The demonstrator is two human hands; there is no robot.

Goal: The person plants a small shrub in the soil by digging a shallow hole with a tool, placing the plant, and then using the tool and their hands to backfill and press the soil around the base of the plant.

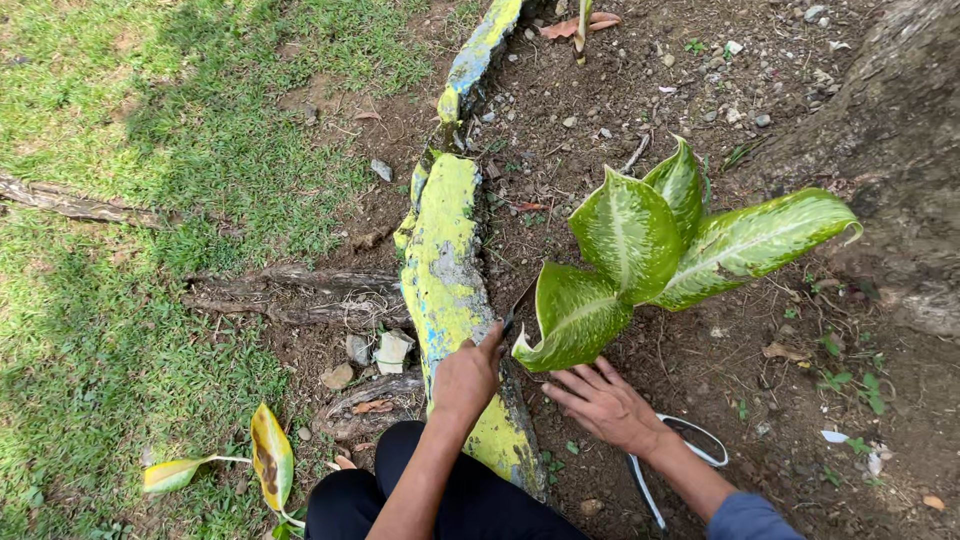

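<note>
Looking down at a garden bed here. The left hand (465, 378) is closed around a thin dark tool (517, 308) — looks like a small blade or stick, too slim to tell which — so that grip is clenched on it, with the tip pointing up toward the base of the plant (650, 250). The fist sits right on the yellow-painted stone edging (447, 260) that runs between the grass (150, 150) and the bare soil (700, 370).

The right hand (605, 403) is flat on the dirt, fingers spread, palm down, grip released and holding nothing. It's just below the plant's lowest leaf, near the stem but I can't tell if it touches it.

The plant is in the soil just right of the edging, with broad green leaves mottled cream-white, one curled over at the bottom left.

Other stuff: a white loop of cord or strap (690, 445) lies on the ground by the right wrist, and a yellowed, brown-blotched cut leaf (270, 455) lies on the grass at lower left. A tree trunk (890, 150) fills the upper right — exposed roots (300, 295) cross the lawn.
</note>
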